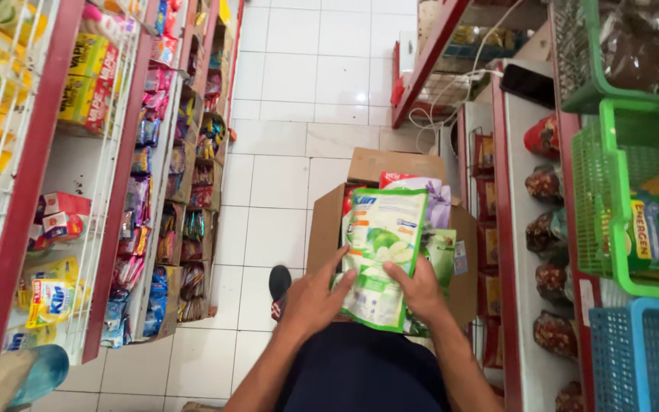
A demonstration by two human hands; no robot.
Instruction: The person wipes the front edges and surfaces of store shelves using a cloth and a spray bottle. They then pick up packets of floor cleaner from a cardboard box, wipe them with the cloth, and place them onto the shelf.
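Above open box (329, 229), green pouch (381, 252) between fingers (394, 272)

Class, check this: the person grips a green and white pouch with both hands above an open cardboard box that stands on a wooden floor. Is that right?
Not quite. The floor is white tile, not wood, as the head view shows. The rest holds: the left hand and right hand both grip the green and white pouch above the open cardboard box.
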